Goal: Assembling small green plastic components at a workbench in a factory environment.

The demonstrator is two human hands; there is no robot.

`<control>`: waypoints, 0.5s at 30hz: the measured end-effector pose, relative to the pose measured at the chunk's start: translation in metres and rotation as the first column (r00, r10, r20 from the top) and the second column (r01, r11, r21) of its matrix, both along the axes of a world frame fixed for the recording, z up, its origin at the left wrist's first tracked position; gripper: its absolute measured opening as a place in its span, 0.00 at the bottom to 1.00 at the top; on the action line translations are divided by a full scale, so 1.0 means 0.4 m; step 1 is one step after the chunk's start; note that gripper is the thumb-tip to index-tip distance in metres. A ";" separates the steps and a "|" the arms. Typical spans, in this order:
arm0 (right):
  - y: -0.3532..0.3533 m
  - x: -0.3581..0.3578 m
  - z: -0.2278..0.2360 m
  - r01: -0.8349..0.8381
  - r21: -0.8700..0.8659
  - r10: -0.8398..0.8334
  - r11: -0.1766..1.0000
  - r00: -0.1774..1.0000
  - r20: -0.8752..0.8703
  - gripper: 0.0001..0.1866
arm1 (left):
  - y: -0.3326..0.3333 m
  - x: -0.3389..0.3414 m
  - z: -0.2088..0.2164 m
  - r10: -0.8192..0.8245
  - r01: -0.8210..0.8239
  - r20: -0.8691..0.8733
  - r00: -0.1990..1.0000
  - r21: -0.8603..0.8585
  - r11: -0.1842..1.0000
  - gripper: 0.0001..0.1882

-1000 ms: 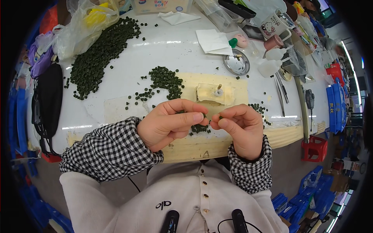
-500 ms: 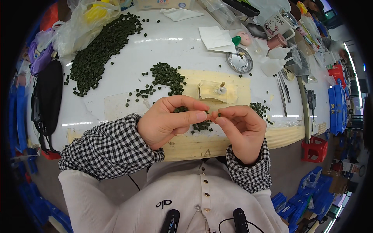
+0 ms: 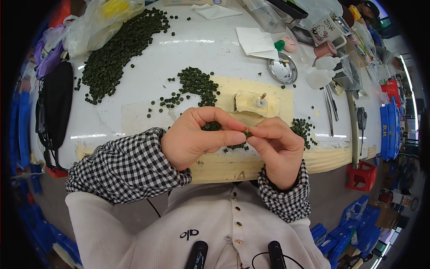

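Note:
My left hand [image 3: 190, 138] and my right hand [image 3: 280, 151] meet fingertip to fingertip over the near edge of the table. Between their pinched thumbs and forefingers is a small dark green piece [image 3: 248, 134], mostly hidden by the fingers. Similar pieces lie in a small heap [image 3: 197, 85] beyond my left hand, and another cluster [image 3: 303, 130] sits just right of my right hand. More show partly beneath the hands. Directly beyond the fingertips stands a cream-covered block [image 3: 251, 104] with a short peg upright on it.
A large dark green pile [image 3: 118, 54] spreads at the far left, beside a plastic bag [image 3: 96, 29] and a black pouch [image 3: 57, 112]. Toward the right are a round metal dish [image 3: 282, 69], white paper [image 3: 256, 42], tweezers [image 3: 328, 112], squeeze bottles [image 3: 319, 77] and a mug [image 3: 326, 30].
My fingertips have come closer together, the right hand shifting slightly left and the left hand slightly right. The view has shifted a little, so the table's things sit slightly further right.

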State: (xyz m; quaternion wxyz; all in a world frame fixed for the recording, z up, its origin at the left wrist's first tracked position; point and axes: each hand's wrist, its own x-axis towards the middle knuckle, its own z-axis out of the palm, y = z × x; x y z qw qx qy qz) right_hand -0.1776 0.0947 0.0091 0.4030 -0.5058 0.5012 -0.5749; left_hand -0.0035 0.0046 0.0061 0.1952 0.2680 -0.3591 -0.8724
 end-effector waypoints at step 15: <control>0.008 0.001 0.002 0.010 -0.137 -0.038 0.990 0.978 -0.205 0.13 | 0.001 -0.002 0.009 -0.023 0.024 0.017 1.000 -0.066 0.998 0.06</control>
